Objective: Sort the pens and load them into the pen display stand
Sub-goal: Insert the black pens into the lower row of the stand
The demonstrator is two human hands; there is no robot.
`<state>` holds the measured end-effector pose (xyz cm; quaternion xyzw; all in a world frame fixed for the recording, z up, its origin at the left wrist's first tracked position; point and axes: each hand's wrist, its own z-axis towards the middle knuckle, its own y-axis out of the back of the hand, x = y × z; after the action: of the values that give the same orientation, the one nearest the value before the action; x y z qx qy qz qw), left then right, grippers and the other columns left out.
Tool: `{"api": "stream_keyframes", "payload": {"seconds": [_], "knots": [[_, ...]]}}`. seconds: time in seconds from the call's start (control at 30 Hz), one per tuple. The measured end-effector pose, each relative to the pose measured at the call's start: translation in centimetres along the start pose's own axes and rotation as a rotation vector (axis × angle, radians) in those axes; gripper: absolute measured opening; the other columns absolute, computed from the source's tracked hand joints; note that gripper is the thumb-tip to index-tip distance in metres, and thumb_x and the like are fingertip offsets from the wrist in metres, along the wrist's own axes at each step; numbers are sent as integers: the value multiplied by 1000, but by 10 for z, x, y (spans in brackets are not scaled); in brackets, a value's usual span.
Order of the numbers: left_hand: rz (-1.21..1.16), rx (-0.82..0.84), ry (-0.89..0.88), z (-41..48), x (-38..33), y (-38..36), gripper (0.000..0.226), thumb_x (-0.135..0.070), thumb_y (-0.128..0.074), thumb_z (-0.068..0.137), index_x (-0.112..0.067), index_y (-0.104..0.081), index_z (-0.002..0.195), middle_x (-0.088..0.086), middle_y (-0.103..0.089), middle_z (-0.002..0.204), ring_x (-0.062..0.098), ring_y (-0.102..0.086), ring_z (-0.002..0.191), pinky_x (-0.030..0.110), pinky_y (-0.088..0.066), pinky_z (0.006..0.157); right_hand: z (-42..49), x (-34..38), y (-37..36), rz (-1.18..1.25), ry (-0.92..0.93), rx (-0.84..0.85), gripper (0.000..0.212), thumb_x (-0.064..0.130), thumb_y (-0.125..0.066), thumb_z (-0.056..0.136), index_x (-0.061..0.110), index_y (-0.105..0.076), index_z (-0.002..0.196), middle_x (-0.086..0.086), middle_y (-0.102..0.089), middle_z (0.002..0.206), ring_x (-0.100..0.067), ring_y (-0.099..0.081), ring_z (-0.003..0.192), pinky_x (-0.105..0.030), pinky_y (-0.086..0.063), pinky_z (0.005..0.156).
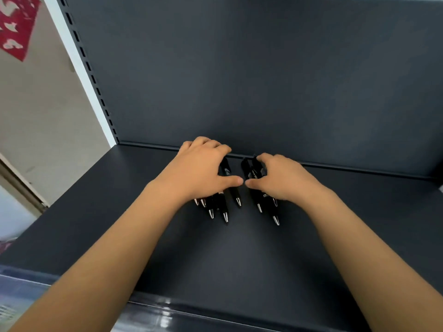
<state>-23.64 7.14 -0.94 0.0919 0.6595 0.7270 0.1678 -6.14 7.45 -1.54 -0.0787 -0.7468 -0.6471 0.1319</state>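
A: Pens, where against the hands?

B: Flat on the shelf, close to the back panel, in two clusters side by side. Five or so under the left hand, three showing under the right hand. Silver tips poking out toward the camera, past the heels of both palms. Far ends hidden beneath the fingers.

A: And the grip?

B: Both palms down, cupped over the barrels. Left fingers curled over the far ends, thumb laid across one barrel toward the middle. Same on the right: fingers hooked over the tops, thumb across. Clasping a cluster each, by the look of it, with thumb tips almost touching between the two groups. Lifted or resting on the shelf — cannot tell.

A: Any writing?

B: Pale print on a barrel or two, too blurred to read. Blurred print as well on the strip along the shelf's front edge. Red paper cutout on the wall at far left — pale shapes only.

A: Look of the pens?

B: Black and glossy, with tapered metal tips. Roughly parallel, tips staggered, one lying slightly apart between the clusters.
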Motion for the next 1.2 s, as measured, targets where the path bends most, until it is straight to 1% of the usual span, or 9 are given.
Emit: {"api": "stream_keyframes", "payload": {"seconds": [0.23, 0.4, 0.53, 0.67, 0.8, 0.87, 0.97, 1.13, 1.2], "knots": [[89, 68, -20, 37, -26, -2, 68, -65, -49, 85, -20, -46, 136, 2, -50, 135, 24, -37, 130, 40, -28, 105, -1, -16, -6, 284, -127, -4, 52, 41, -78, 72, 20, -52, 111, 5, -60, 87, -14, -61, 70, -28, -50, 58], [17, 10, -55, 38, -24, -20, 56, -57, -45, 92, -23, -46, 136, 0, -54, 132, 22, -44, 126, 38, -33, 104, -3, -35, 7, 460, -229, 91, 50, 40, -85, 65, 18, -58, 100, 2, -61, 88, -15, -65, 73, -33, -59, 62], [-69, -38, -46, 35, -16, -20, 46, -49, -43, 96, -23, -49, 134, -1, -57, 128, 21, -48, 122, 37, -37, 101, -5, -26, 5, 331, -211, -5, 48, 56, -79, 64, 18, -61, 86, 5, -66, 78, -16, -68, 67, -37, -60, 66], [-106, -49, -70, 31, -15, -24, 43, -44, -44, 96, -23, -51, 133, -2, -59, 126, 20, -49, 120, 37, -40, 100, -1, -16, -9, 188, -155, -52, 32, 39, -72, 71, 14, -55, 82, 2, -60, 73, -12, -57, 67, -26, -46, 52], [-200, -62, -101, 32, -16, -29, 39, -41, -47, 96, -23, -54, 131, -4, -60, 125, 17, -50, 121, 36, -40, 100, 6, -23, -13, 219, -110, -44, 25, 27, -62, 80, 11, -48, 68, -1, -55, 63, -15, -52, 57, -27, -34, 45], [-312, -86, -91, 32, -17, -30, 37, -39, -50, 95, -23, -57, 128, -7, -62, 122, 12, -54, 113, 32, -44, 96, 8, -29, -11, 434, -120, 19, 21, 24, -61, 85, 5, -55, 78, -6, -61, 66, -19, -59, 54, -27, -44, 48], [-517, -115, -26, 32, -21, -32, 33, -40, -58, 92, -24, -62, 120, -15, -66, 101, 4, -60, 81, 22, -49, 77, 5, -32, -6, 944, -133, 204, 16, 17, -57, 95, 2, -60, 100, -14, -72, 82, -19, -68, 59, -31, -55, 52], [-1009, -83, 93, 32, -29, -27, 37, -48, -69, 81, -21, -68, 105, -4, -72, 82, 14, -69, 64, 34, -58, 70, -1, -26, 5, 1370, -3, 299, 23, 10, -45, 98, -2, -65, 100, -18, -72, 87, -28, -72, 75, -34, -60, 58], [-1141, -49, 100, 30, -31, -23, 40, -47, -74, 71, -19, -71, 99, -3, -72, 81, 14, -66, 58, 25, -54, 62, -4, -24, 9, 1477, 15, 319, 26, 11, -47, 97, -7, -64, 104, -23, -71, 88, -30, -72, 75, -36, -59, 57]]}}
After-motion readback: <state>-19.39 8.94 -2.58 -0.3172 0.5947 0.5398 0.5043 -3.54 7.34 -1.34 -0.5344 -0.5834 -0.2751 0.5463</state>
